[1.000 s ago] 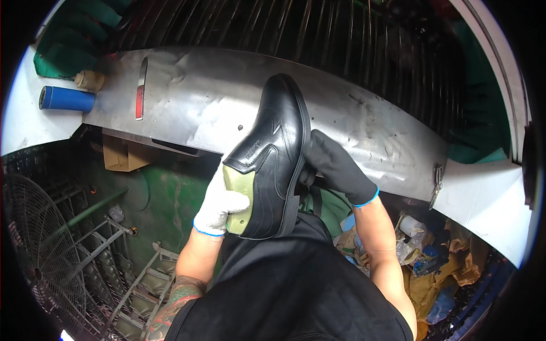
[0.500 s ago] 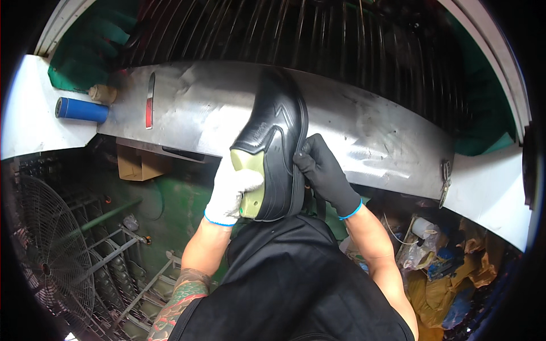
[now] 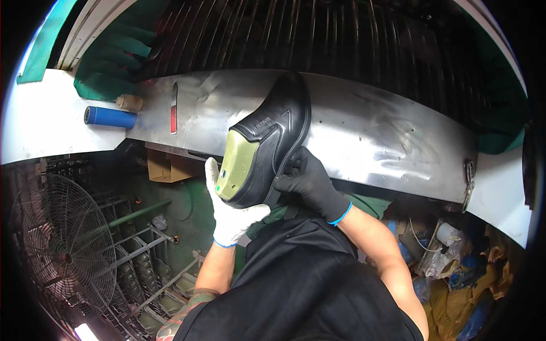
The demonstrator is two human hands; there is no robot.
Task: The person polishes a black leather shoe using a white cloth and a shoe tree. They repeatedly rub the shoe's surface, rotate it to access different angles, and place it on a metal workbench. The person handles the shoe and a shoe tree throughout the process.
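A black leather slip-on shoe (image 3: pixel 272 142) is gripped at its heel by the white-gloved left hand (image 3: pixel 230 213) and at its side by the black-gloved right hand (image 3: pixel 307 182), above the scratched metal tabletop (image 3: pixel 369 131).

Shoe (image 3: pixel 273 142): black upper, olive-green lining. Left glove (image 3: pixel 230 213): white with blue cuff edge. Right glove (image 3: pixel 310 184): black, blue cuff edge. Cylinder (image 3: pixel 110 117): blue. Table (image 3: pixel 375 131): bare grey metal.
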